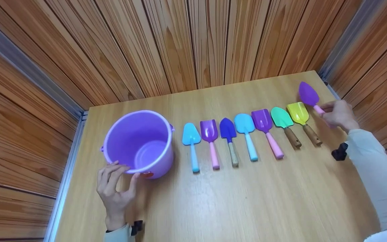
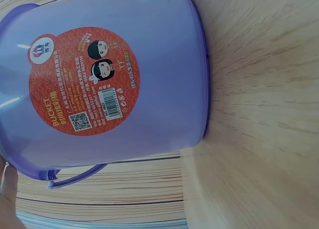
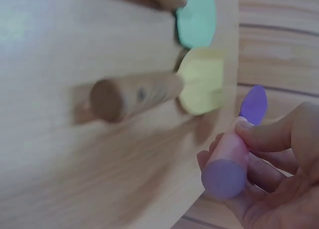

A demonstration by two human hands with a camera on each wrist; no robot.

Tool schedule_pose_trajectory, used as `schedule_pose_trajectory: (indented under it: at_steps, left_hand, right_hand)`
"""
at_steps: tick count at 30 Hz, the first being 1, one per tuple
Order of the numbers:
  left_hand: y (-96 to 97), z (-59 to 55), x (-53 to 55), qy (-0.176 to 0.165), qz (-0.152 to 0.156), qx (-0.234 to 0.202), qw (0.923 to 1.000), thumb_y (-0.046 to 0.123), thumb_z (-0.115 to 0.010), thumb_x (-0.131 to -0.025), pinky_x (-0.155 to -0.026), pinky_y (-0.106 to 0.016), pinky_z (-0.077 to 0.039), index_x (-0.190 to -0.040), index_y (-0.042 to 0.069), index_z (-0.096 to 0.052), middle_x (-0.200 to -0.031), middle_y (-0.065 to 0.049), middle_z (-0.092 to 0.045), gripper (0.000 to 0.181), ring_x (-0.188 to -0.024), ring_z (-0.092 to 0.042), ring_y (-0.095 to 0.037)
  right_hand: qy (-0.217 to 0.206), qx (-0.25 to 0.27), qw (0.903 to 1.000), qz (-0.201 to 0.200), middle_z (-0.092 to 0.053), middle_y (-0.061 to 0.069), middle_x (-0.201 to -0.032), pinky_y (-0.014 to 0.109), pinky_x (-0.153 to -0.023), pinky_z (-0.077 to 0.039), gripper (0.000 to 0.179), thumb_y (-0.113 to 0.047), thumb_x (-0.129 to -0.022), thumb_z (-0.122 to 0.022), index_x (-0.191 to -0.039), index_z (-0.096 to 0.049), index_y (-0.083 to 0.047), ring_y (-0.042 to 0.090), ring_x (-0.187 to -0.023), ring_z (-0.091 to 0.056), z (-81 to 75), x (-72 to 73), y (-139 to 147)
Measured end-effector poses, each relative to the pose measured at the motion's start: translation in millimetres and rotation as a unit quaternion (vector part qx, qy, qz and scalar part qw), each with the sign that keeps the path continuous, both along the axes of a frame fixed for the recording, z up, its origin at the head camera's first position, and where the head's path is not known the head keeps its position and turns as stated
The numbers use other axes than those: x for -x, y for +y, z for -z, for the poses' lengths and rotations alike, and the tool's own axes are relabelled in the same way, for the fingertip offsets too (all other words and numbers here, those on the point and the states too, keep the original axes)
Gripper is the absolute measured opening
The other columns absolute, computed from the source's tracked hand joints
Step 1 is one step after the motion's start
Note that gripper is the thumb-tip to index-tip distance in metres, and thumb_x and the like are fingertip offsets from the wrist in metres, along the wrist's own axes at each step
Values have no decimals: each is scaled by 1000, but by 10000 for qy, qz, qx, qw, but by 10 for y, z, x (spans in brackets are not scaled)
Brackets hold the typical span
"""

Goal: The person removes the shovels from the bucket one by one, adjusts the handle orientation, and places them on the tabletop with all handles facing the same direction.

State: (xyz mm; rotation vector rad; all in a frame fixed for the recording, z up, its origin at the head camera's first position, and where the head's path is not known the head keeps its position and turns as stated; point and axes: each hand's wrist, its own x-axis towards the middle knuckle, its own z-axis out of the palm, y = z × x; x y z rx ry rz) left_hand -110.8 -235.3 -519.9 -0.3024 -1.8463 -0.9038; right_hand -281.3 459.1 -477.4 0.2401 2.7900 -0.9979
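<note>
A purple bucket point(image 1: 166, 161) stands upright at the left of the table, its red round label point(image 2: 84, 82) facing my left wrist camera. My left hand point(image 1: 115, 188) holds its near rim, fingers over the edge and thumb outside. At the far right, my right hand point(image 1: 339, 114) grips the pink handle point(image 3: 232, 151) of a purple trowel point(image 1: 308, 94) with a pointed blade. The blade points toward the back wall. Just left of this hand lies a yellow shovel point(image 1: 298, 113) with a wooden handle, and beside it a green trowel point(image 1: 282, 117).
Further left in the row lie a purple shovel point(image 1: 262, 120), a round light-blue shovel point(image 1: 244, 123), a dark-blue trowel point(image 1: 228, 128), another purple shovel point(image 1: 209, 131) and a light-blue trowel point(image 1: 191, 134). Wood-patterned walls point(image 1: 207, 43) enclose the table point(image 1: 247, 201) at back and sides.
</note>
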Motion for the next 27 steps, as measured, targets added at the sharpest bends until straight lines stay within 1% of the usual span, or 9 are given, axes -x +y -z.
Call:
schedule_pose_trajectory:
  at_steps: [4,6,9,14,18,21,23,25,27]
  left_hand:
    - [-24,29,12,-59,30,-9,10000,49,-79,-95,-115,-29,-49,-87,-7,-75,-89,-26,-71,56,-98,-62,-49]
    - [-32,30,19,-82,37,-11,10000,49,-79,-95,-115,-29,-49,-87,-7,-76,-89,-25,-71,56,-98,-62,-49]
    - [-38,9,19,-39,27,5,10000,48,-79,-95,-115,-29,-49,-87,-7,-75,-88,-26,-71,56,-98,-62,-49]
    - [-42,-25,-43,-58,-80,58,9999,48,-78,-96,-113,-25,-50,-87,-8,-75,-88,-26,-71,57,-97,-62,-49]
    - [-87,24,-70,-190,-144,82,9997,50,-78,-95,-113,-24,-48,-88,-7,-76,-89,-26,-72,58,-98,-62,-49]
    - [-131,102,-62,-270,-171,104,9994,52,-79,-94,-113,-24,-48,-90,-5,-77,-91,-24,-73,57,-100,-63,-47]
    - [-153,144,-51,-314,-192,135,9992,53,-79,-94,-113,-25,-48,-91,-3,-78,-92,-22,-74,56,-102,-64,-46]
    - [-166,165,-26,-398,-181,215,9988,53,-79,-93,-113,-24,-47,-93,-1,-79,-95,-20,-75,54,-104,-65,-45]
    - [-171,156,-8,-531,-183,331,9979,52,-79,-93,-113,-23,-47,-95,1,-79,-98,-18,-76,51,-107,-66,-43]
  right_hand:
    - [-22,17,9998,173,-55,44,-135,29,-62,-63,51,-8,-100,-63,-144,-52,16,33,-93,-64,67,-57,121]
    - [-19,-24,9998,183,-56,45,-133,33,-61,-63,51,-9,-100,-63,-143,-53,17,29,-85,-65,100,-76,158]
    - [30,-128,9998,138,-58,45,-129,32,-59,-63,50,-11,-100,-64,-139,-55,19,26,-79,-65,152,-87,191]
    - [-48,-101,9999,110,-58,44,-127,31,-60,-63,50,-13,-102,-65,-139,-54,20,32,-87,-62,223,-52,182]
    - [-133,-82,9998,132,-57,45,-130,33,-60,-63,50,-10,-101,-65,-141,-53,19,36,-92,-61,277,-46,166]
    - [-196,-45,9997,156,-57,44,-132,34,-60,-63,51,-9,-101,-66,-141,-53,19,36,-92,-62,298,-46,172]
    - [-249,27,9996,158,-56,44,-132,33,-61,-62,52,-10,-100,-67,-142,-53,18,37,-95,-60,301,-44,184]
    - [-304,138,9992,219,-56,43,-133,33,-62,-62,53,-10,-100,-67,-144,-52,17,39,-99,-58,306,-66,208]
    - [-340,213,9988,272,-55,42,-135,33,-64,-63,54,-11,-100,-68,-145,-52,15,41,-103,-57,309,-93,233]
